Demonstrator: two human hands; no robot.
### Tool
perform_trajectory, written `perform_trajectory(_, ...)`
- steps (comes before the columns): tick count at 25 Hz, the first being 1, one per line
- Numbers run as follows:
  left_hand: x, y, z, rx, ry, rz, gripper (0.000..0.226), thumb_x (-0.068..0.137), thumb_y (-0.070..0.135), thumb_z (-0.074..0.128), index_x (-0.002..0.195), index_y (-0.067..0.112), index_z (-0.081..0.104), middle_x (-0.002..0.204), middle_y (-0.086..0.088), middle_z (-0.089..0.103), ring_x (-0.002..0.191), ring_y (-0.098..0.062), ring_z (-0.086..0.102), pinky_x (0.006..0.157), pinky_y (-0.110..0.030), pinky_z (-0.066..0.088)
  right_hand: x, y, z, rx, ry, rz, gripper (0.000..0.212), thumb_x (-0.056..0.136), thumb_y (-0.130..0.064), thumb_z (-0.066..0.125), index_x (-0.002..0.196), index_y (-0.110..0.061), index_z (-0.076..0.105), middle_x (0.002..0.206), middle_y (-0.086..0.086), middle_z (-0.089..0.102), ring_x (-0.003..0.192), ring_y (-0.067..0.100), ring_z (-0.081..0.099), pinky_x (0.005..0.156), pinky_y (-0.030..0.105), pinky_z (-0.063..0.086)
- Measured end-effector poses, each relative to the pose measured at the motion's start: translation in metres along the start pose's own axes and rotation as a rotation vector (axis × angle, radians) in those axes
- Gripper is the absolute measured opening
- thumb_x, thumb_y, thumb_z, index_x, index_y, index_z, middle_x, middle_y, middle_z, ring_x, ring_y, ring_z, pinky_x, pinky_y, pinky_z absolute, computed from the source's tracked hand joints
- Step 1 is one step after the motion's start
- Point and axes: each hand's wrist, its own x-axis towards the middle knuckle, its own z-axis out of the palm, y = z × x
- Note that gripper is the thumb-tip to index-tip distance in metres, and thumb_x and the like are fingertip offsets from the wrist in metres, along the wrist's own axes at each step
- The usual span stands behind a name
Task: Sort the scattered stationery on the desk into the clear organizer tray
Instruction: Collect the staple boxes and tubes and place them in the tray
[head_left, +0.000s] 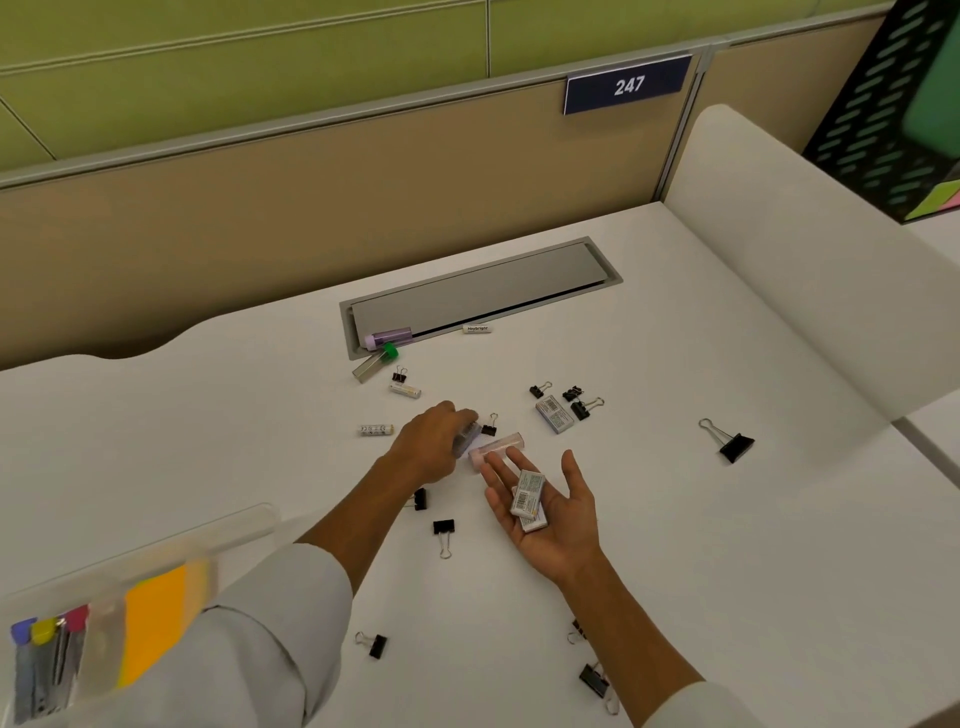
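White desk (675, 597), matte, wavy cut-out edge at 9 o'clock. Grey cable hatch (480, 291) recessed just above centre, lid down with a dark slot along its near edge. Tan partition panel (260, 218) behind at 12, green wall above it, blue plate "247" (628, 85) at 1 o'clock. White curved side divider (779, 249) at 2–3, black perforated rack (883, 104) at far 2.

Left hand (434, 441) at centre, knuckles up, fingers curled round a small pale box (466, 439); blurred, can't tell more. Right hand (550, 504) just right of it, palm up, fingers spread and relaxed, two staple boxes (527, 499) resting loose on the palm.

Clear organizer tray (104, 613) at 8 o'clock, partly under the left sleeve; yellow sticky notes (156, 623) in a middle compartment, coloured-cap pens (41, 654) in the leftmost one.

Scattered on desk: pink tube (501, 446) touching right fingertips, third staple box (555, 414) at 2 from the hands, black binder clips around it, large binder clip (730, 441) at 3, more clips at 5–6. Green-capped lead case (376, 361) and purple tube (389, 338) at hatch's left end.
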Motion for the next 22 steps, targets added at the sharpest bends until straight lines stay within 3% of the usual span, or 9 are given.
perform_trajectory(4,-0.021,-0.002,-0.011,-0.206,0.157,-0.120,0.063,0.070,0.032,0.079,0.126,0.016,0.054,0.119,-0.002,0.053,0.103,-0.022,0.057,0.085,-0.035,0.053,-0.002,0.002,0.005,-0.020,-0.013,-0.004,0.077,0.087,-0.061,0.057,0.135,-0.002,0.058,0.145,0.023,0.053,0.132,0.039,0.053,0.104,0.049,0.048)
perform_trajectory(8,-0.047,0.019,-0.034,-0.236,0.304,0.003,0.065,0.060,0.051,0.072,0.116,0.019,0.062,0.109,0.005,0.059,0.087,-0.010,0.057,0.076,-0.030,0.054,-0.009,0.009,0.013,-0.022,-0.010,-0.016,0.079,0.084,-0.064,0.060,0.134,-0.003,0.060,0.141,0.024,0.056,0.123,0.039,0.060,0.103,0.051,0.049)
perform_trajectory(11,-0.066,0.049,-0.040,-0.201,0.232,0.216,0.062,0.057,0.051,0.068,0.110,0.020,0.066,0.105,0.006,0.062,0.091,-0.007,0.053,0.076,-0.033,0.055,-0.017,0.013,0.018,-0.026,-0.008,-0.029,0.074,0.085,-0.064,0.059,0.128,-0.004,0.065,0.134,0.023,0.062,0.113,0.039,0.067,0.090,0.050,0.058)
perform_trajectory(15,-0.073,0.082,-0.029,-0.091,0.137,0.373,0.062,0.061,0.056,0.068,0.116,0.026,0.064,0.118,0.008,0.059,0.108,-0.007,0.050,0.082,-0.027,0.051,-0.032,0.007,0.014,-0.015,0.014,-0.074,0.062,0.086,-0.055,0.060,0.126,-0.009,0.067,0.121,0.019,0.069,0.105,0.036,0.071,0.075,0.044,0.062)
perform_trajectory(19,-0.054,0.089,-0.028,-0.354,0.239,0.218,0.057,0.077,0.048,0.069,0.126,0.023,0.055,0.129,0.005,0.055,0.114,-0.012,0.052,0.093,-0.032,0.050,-0.045,-0.008,0.004,0.030,0.028,-0.149,0.051,0.094,-0.042,0.053,0.132,-0.009,0.063,0.136,0.020,0.061,0.117,0.035,0.065,0.091,0.047,0.058)
perform_trajectory(22,-0.025,0.092,-0.020,-0.360,0.292,0.098,0.045,0.084,0.035,0.068,0.123,0.018,0.056,0.127,0.002,0.056,0.114,-0.016,0.053,0.094,-0.034,0.049,-0.051,-0.024,-0.005,0.034,0.037,-0.184,0.053,0.094,-0.041,0.052,0.136,-0.009,0.059,0.139,0.020,0.059,0.120,0.036,0.063,0.094,0.046,0.055)
